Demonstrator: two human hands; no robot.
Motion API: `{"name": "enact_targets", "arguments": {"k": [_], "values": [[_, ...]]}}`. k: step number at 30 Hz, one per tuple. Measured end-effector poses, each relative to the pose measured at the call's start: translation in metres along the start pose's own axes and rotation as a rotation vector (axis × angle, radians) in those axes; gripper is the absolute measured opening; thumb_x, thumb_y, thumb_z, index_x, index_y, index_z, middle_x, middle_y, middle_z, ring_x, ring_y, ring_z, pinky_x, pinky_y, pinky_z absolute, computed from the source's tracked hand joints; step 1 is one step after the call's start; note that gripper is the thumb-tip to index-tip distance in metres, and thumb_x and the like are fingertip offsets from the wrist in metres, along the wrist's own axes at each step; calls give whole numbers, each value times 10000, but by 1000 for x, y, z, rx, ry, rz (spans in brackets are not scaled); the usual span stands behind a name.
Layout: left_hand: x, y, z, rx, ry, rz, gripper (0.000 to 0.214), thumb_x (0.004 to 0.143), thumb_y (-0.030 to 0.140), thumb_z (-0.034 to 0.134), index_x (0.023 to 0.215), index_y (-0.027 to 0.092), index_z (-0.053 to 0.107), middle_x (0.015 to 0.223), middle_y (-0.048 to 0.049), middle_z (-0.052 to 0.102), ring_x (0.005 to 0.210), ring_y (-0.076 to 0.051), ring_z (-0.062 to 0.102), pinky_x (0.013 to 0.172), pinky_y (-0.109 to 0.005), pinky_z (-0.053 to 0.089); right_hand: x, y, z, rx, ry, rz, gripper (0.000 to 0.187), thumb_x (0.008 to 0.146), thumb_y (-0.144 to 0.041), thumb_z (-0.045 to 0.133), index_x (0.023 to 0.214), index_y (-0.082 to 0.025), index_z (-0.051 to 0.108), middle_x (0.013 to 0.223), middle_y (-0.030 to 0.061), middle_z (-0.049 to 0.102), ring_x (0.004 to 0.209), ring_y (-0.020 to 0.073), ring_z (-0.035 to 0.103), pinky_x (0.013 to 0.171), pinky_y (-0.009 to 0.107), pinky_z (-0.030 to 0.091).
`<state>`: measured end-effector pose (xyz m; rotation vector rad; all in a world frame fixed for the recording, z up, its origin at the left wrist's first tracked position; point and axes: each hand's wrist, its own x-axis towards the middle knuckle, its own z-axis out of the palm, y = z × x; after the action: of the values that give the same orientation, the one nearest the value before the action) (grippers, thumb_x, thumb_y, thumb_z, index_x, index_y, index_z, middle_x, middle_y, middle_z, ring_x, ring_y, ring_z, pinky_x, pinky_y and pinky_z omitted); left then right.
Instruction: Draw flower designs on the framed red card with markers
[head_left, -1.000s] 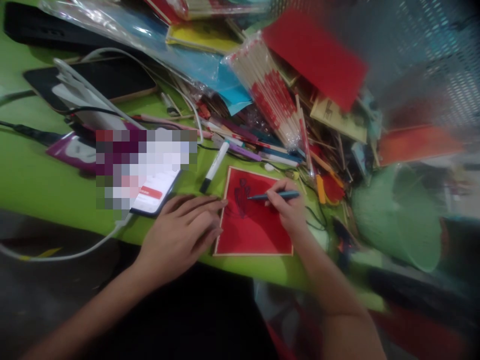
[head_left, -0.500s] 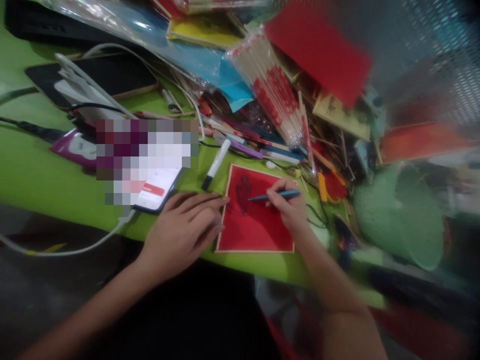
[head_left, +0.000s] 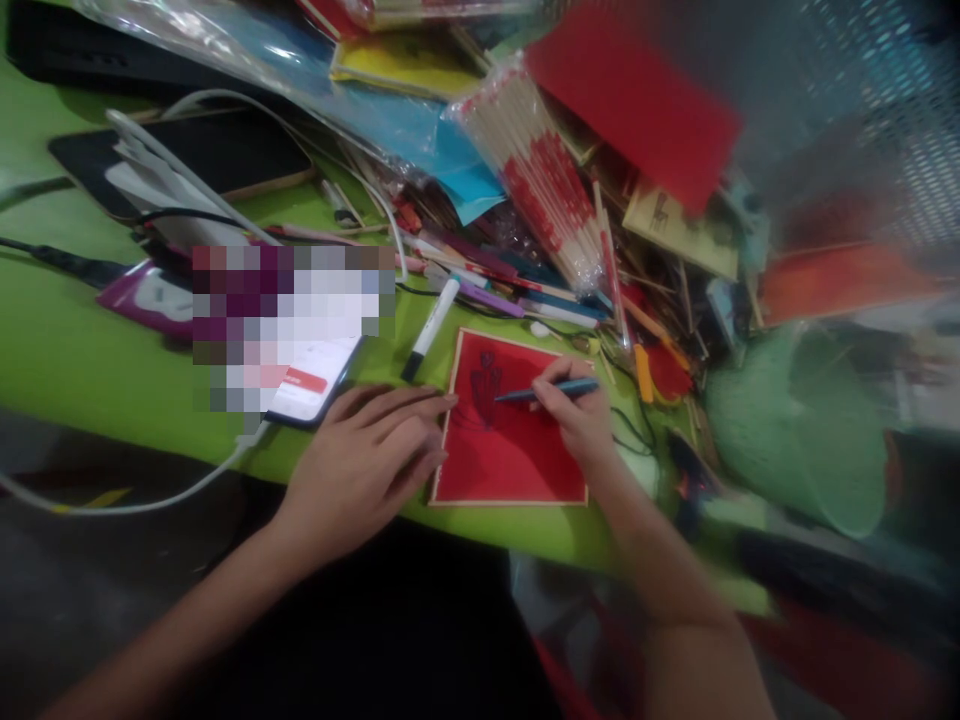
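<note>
A red rectangular panel (head_left: 517, 465) with a pale thin border lies on the green table (head_left: 405, 505). Dark lines of a drawing (head_left: 487, 385) show on its upper left part. Between the fingertips of my right hand (head_left: 574, 405) is a dark blue pen (head_left: 566, 388), its tip at the drawing; whether it touches the panel I cannot tell. My left hand (head_left: 375, 450) rests flat with fingers stretched out, the fingertips at the panel's left edge. Above it lies a white marker (head_left: 433, 325) with a black end.
A lit phone (head_left: 307, 390), partly pixelated, lies left of my left hand with a white cable. Pens, sticks and a plastic-wrapped bundle of red-tipped sticks (head_left: 540, 170) crowd the back. At the right is a green basket (head_left: 795, 430); a dark tablet-like device (head_left: 240, 150) lies back left.
Hardly anything differs. The view has shifted very slightly, and both hands and the pen keep nearly the same places on the panel.
</note>
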<state>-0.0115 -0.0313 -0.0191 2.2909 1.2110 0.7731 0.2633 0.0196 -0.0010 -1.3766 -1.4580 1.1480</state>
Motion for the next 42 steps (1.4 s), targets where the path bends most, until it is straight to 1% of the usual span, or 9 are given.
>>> {"name": "enact_targets", "arguments": {"k": [6,12,21,26,29,33,42], "values": [[1,1,-1,1,5,6,164,1060,313,513,977,247,637,1407,-25,737,1320,-270,672,1116,-481,408,2,-2,1,-23,35,-21,158,896,-330,740,802,-243,648,640,-54,640,590,126,592,604,271,467],[0,1,-1,14,0,22,143,1065,303,512,993,243,620,1422,-34,727,1323,-269,669,1103,-486,402,3,-3,2,-34,58,-28,152,901,-331,733,816,-245,641,640,-55,645,585,126,580,593,271,452],[0,1,-1,24,7,24,142,1070,303,503,985,248,603,1428,-32,723,1323,-264,669,1105,-498,409,2,-3,1,-54,16,-17,179,913,-358,736,810,-240,649,648,-49,648,597,129,585,608,273,458],[0,1,0,-5,1,0,147,1054,311,517,976,255,629,1412,-23,733,1320,-271,672,1132,-508,419,2,-6,2,-64,47,8,195,898,-393,737,814,-245,641,648,-38,661,601,140,594,602,277,466],[-1,1,1,-22,-2,-22,144,1048,312,522,977,263,637,1413,-20,732,1328,-268,665,1151,-513,413,2,-6,2,-69,35,-1,197,893,-389,738,800,-245,642,645,-39,656,598,137,585,604,277,466],[-1,0,0,-15,-7,-17,146,1050,311,518,974,261,632,1417,-14,730,1330,-265,665,1138,-506,412,1,-3,0,-57,18,4,201,886,-390,744,794,-241,645,625,-45,642,565,130,568,578,270,453],[0,1,-1,9,-16,-19,162,1059,332,509,1015,265,649,1415,-22,731,1328,-269,667,1121,-509,425,-2,-3,-1,-7,-23,17,201,865,-380,777,793,-237,656,618,-43,660,553,127,594,539,252,447]]}}
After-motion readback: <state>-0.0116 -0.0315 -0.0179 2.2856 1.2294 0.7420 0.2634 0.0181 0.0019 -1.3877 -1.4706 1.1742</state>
